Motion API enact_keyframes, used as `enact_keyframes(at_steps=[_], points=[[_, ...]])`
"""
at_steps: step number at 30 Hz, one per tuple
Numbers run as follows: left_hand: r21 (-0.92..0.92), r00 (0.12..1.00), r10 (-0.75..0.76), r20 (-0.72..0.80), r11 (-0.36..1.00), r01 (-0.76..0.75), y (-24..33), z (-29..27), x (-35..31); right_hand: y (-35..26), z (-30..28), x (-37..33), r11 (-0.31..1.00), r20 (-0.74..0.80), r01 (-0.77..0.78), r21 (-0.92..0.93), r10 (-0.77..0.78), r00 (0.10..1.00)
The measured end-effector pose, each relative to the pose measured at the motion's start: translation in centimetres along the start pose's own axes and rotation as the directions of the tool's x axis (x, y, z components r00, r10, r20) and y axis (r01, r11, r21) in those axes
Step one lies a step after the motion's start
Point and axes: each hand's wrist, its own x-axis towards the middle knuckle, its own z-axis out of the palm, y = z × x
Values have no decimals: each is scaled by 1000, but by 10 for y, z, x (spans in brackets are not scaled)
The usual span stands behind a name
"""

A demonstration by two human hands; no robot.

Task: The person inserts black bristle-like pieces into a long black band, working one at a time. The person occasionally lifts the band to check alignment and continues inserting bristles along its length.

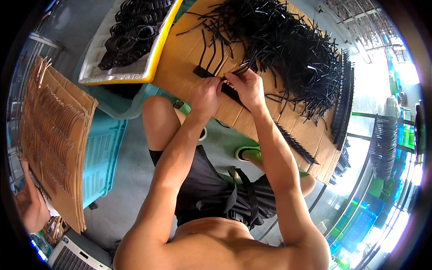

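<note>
A long black bar lies slantwise along the near side of a brown cardboard-covered table. Several thin black bent strips stand up from its left end. My left hand is closed at the bar, its fingertips pressed together. Close beside it, my right hand pinches a thin dark strip above the bar. The fingertips of both hands almost meet, and they hide the strip's lower end. Beyond my hands lies a big tangled heap of black strips.
A white foam box with yellow sides holds black looped parts at the upper left. Toothed black bars line the table's right side. Left are cardboard sheets, a turquoise crate and another person's arm. My knees are by the table.
</note>
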Motion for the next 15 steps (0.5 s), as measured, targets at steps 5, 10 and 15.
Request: enact_keyframes(at_steps=[5,10,15], points=[[-5,1000,26,2,1000,-26,-2,-1,-1,0,0,0,998,7,-20,-62,20,1000],[-3,1000,9,11,1000,-9,-4,2,-2,3,0,1,999,1,-30,-16,30,1000],[12,1000,23,7,1000,-23,-5,2,-2,6,0,3,999,2,-1,-41,1,1000]])
